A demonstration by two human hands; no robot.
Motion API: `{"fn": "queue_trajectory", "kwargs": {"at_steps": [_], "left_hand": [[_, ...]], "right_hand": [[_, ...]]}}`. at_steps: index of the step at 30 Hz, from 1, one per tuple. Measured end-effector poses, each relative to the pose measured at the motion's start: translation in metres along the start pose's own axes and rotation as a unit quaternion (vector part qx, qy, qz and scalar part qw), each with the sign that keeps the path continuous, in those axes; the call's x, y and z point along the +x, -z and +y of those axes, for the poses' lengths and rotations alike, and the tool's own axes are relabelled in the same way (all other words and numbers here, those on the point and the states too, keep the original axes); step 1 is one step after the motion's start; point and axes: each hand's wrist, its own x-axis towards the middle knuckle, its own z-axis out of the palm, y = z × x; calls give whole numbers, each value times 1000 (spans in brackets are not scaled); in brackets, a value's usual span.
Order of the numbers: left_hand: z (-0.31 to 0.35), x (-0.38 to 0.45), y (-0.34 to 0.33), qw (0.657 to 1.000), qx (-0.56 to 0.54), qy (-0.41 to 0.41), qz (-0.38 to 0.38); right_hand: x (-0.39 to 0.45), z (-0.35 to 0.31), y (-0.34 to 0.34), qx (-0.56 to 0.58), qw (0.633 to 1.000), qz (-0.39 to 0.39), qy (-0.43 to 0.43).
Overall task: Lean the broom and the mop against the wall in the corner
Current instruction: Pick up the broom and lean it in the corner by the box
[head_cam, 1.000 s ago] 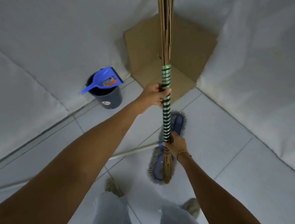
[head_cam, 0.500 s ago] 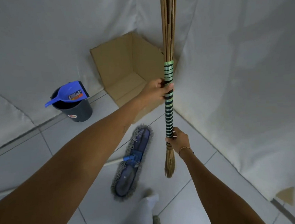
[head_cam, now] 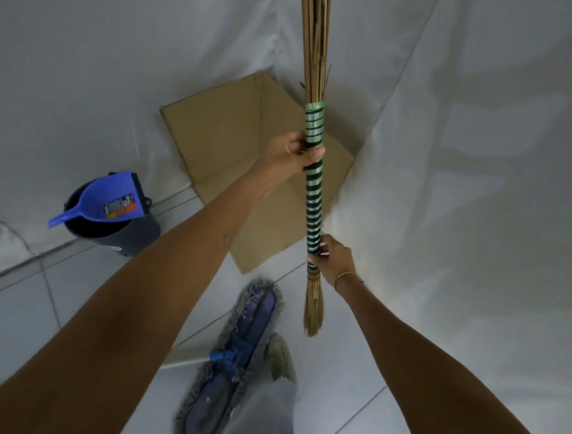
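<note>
The person holds the broom (head_cam: 315,180) upright with both hands, off the floor, in front of the corner where the two cloth-draped walls (head_cam: 479,167) meet. The left hand (head_cam: 290,155) is clamped around the upper part of the green-striped wrap; the right hand (head_cam: 332,257) grips its lower end, just above the short straw tuft. Compared with half a second ago, the cardboard box (head_cam: 238,145) in the corner and the bucket (head_cam: 121,229) with the blue dustpan (head_cam: 105,200) sit further right in view. The mop (head_cam: 228,365) lies flat on the tiled floor (head_cam: 19,323), now closer to the person's foot, its head pointing toward the box.
</note>
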Motion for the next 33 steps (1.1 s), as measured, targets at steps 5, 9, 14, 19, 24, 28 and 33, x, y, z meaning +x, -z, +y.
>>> {"fn": "queue_trajectory", "kwargs": {"at_steps": [5, 9, 14, 19, 24, 28, 33], "left_hand": [[37, 81, 27, 999, 22, -21, 34], [64, 136, 48, 993, 70, -66, 73], [70, 222, 81, 983, 90, -78, 142], [55, 321, 117, 971, 130, -53, 193], [29, 429, 163, 954, 195, 6, 227], [0, 500, 193, 945, 215, 53, 241], [-47, 574, 223, 941, 221, 80, 244]], "right_hand": [[83, -53, 23, 12, 999, -13, 29], [143, -94, 32, 25, 997, -30, 66], [247, -126, 28, 41, 992, -58, 104], [356, -145, 26, 43, 990, -82, 107], [479, -160, 5, 44, 989, -119, 75], [557, -176, -25, 25, 987, -144, 60], [645, -186, -73, 23, 988, -149, 15]]}}
